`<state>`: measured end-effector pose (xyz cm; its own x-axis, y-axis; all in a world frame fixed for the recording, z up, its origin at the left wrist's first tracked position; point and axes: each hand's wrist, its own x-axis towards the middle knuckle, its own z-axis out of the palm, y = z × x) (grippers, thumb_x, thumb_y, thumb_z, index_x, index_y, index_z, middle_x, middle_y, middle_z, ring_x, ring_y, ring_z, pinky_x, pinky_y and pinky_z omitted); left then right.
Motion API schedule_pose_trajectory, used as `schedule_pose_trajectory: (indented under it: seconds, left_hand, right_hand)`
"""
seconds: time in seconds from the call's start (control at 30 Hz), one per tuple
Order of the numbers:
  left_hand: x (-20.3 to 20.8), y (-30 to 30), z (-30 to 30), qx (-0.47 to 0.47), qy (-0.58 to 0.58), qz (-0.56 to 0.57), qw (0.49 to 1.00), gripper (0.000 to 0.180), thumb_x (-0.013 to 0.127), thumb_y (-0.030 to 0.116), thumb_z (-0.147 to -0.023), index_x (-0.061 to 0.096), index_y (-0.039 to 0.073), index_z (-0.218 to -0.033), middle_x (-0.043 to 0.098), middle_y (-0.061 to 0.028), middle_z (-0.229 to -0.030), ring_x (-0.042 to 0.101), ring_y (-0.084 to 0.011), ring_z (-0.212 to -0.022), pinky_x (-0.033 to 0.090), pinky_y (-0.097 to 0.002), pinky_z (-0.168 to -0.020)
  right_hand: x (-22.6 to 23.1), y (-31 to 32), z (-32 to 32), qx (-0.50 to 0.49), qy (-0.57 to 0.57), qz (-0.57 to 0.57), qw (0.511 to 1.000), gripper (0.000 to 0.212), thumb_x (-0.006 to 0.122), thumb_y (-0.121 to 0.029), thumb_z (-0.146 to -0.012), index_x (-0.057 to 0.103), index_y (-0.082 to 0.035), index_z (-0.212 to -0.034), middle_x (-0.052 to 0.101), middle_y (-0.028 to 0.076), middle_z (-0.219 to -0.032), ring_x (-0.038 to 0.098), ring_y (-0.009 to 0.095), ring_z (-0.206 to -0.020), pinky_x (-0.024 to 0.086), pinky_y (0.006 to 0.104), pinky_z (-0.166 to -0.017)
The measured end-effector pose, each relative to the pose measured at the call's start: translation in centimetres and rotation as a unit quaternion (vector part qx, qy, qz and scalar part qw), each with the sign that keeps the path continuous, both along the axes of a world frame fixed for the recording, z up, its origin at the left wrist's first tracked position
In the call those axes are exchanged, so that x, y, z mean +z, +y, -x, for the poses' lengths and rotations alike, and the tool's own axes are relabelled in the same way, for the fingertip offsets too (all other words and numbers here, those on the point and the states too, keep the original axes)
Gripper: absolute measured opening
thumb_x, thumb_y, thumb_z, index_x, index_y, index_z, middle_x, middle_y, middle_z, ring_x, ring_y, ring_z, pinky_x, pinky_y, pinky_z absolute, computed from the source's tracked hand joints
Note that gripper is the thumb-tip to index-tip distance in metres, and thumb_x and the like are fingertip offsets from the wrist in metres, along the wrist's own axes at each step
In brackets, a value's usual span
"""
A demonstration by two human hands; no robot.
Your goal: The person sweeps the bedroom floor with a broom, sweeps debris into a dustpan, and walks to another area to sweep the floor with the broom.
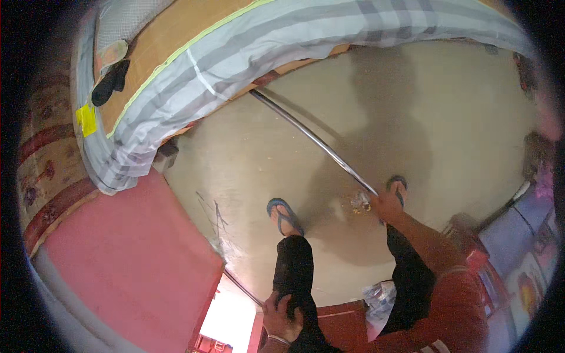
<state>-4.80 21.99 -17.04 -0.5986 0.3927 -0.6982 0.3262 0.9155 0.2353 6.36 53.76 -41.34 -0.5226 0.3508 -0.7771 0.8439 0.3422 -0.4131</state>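
the floor (pixel 471 106) is smooth and beige, dull over most of its spread and shiny toward the lower left, with a broad, soft shadow (pixel 376 147) across its middle. along the upper side stands a bed (pixel 194 26), its pale cover (pixel 247 59) striped in grey and hanging down over the edge; a pair of dark socks (pixel 109 84) lies on top, and a yellow patch (pixel 86 120) shows near the corner. farther left is a cloth (pixel 47 159) with dark red bands and a flower pattern, and below it a wide pink panel (pixel 129 241). past the panel, bright light fills a gap (pixel 232 317) at the lower edge.

the metal pole (pixel 312 134) slants over the floor, its far end at the bed's lower edge and its near end in the right hand (pixel 385 207), which is closed around it. the left hand (pixel 282 317) lies with fingers spread on the black trouser leg (pixel 292 265); a thin rod (pixel 242 287) runs up to it, but i cannot tell whether it is gripped.

small litter (pixel 360 203) lies just beside the right hand, between two feet in blue sandals (pixel 285 216). a crumpled clear bag (pixel 381 297) sits near the lower edge, and blurred boxes (pixel 512 229) crowd the right side.
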Motion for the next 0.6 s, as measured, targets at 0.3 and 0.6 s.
schedule_pose_trajectory:
  seconds: [0.3, 0.6]
  left_hand:
    - [-0.8, 1.5, 1.0, -0.059, 0.028, -0.004, 0.998, 0.037, 0.056, 0.026, -0.068, 0.051, 0.004, -0.098, 0.046, -0.0215, -0.105, 0.044, -0.0379, -0.096, 0.038, -0.0445, -0.082]
    - [-0.4, 2.0, -0.5, -0.032, 0.028, 0.034, 0.999, 0.036, 0.055, 0.025, -0.065, 0.054, 0.011, -0.098, 0.045, -0.0191, -0.108, 0.042, -0.0376, -0.1, 0.039, -0.0448, -0.082]
  right_hand:
    - [-5.5, 0.7, -1.0, -0.025, -0.01, 0.025, 0.999, 0.032, 0.05, -0.033, -0.079, 0.051, -0.001, -0.079, 0.054, 0.017, -0.064, 0.056, 0.03, -0.062, 0.042, 0.0396, -0.057]
    - [-10.7, 0.1, 17.9, -0.204, 0.163, -0.133, 0.956, 0.031, 0.047, -0.032, -0.081, 0.052, -0.002, -0.075, 0.055, 0.016, -0.061, 0.055, 0.03, -0.056, 0.043, 0.0392, -0.054]
